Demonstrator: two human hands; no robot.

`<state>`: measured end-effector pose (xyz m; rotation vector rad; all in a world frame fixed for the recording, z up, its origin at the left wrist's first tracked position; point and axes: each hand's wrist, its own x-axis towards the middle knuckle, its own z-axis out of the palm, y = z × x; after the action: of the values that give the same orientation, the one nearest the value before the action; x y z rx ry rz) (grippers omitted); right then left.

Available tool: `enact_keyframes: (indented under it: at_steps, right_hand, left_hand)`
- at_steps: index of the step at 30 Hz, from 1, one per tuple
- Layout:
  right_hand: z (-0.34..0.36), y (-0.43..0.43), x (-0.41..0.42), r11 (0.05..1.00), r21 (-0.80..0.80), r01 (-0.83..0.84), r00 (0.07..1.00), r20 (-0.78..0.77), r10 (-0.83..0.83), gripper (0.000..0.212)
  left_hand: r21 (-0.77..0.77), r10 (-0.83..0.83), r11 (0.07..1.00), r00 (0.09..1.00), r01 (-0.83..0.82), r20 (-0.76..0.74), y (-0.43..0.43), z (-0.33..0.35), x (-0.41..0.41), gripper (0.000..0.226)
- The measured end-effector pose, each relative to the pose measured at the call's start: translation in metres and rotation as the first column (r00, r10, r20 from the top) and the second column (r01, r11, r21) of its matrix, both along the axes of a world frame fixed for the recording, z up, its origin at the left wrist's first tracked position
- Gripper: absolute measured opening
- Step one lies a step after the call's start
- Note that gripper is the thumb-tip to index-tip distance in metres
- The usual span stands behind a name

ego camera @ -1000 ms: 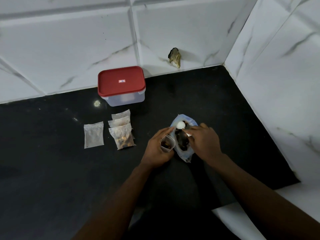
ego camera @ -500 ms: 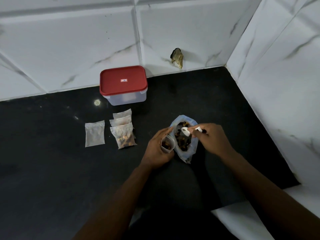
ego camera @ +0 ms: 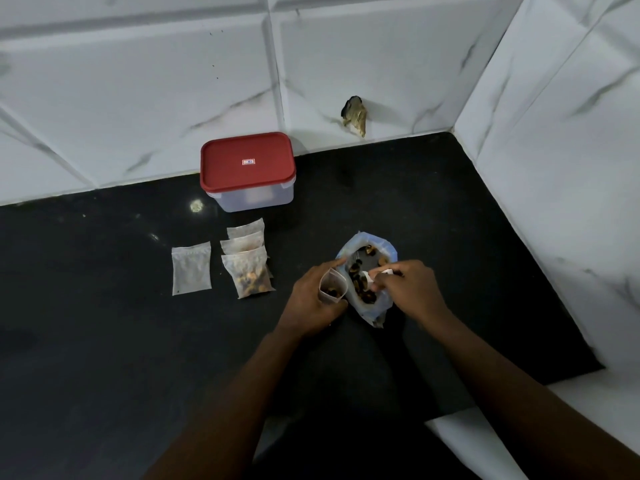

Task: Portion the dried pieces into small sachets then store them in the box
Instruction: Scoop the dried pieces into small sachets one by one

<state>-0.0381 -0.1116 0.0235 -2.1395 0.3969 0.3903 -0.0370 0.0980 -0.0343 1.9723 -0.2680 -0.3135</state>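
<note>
1. Spill risk: left hand (ego camera: pixel 313 299) pinches the open sachet (ego camera: pixel 333 286) mid-bench; slack fingers tip it.
2. Right hand (ego camera: pixel 405 289) grips a white scoop (ego camera: pixel 372 276) in the bag (ego camera: pixel 369 278); pieces could scatter.
3. Box (ego camera: pixel 248 171) sits lidded at the back edge.

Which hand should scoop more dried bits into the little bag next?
The right hand, probably. It holds the small white scoop over the big open bag of dried pieces. The left hand is busy holding the small sachet open, right beside that bag.
</note>
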Motion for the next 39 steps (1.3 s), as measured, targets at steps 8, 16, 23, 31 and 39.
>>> enact_keyframes:
  at_steps: [8, 16, 23, 31, 39]
  right_hand:
    - [0.003, 0.003, 0.002, 0.924, 0.294, 0.244, 0.955, -0.24, -0.176, 0.013]
    - [-0.001, 0.003, -0.005, 0.847, 0.418, 0.327, 0.928, -0.31, -0.206, 0.019]
    - [0.003, 0.001, -0.005, 0.711, 0.531, 0.461, 0.875, -0.403, -0.267, 0.021]
    - [0.004, -0.006, -0.01, 0.573, 0.588, 0.571, 0.816, -0.481, -0.32, 0.022]
    - [0.003, -0.013, -0.014, 0.586, 0.57, 0.576, 0.812, -0.48, -0.332, 0.025]
  left_hand:
    - [0.016, -0.034, 0.999, 0.997, 0.035, -0.07, 0.0, 0.001, 0.0, 0.077]
    - [-0.032, -0.071, 0.997, 0.993, 0.068, -0.097, 0.0, 0.003, -0.001, 0.077]
    - [-0.044, -0.061, 0.997, 0.992, 0.056, -0.109, 0.001, 0.001, -0.004, 0.075]
    - [-0.051, -0.086, 0.995, 0.993, 0.082, -0.075, 0.0, 0.004, -0.002, 0.075]
    - [-0.049, -0.068, 0.997, 0.997, 0.066, -0.026, -0.002, 0.005, -0.002, 0.074]
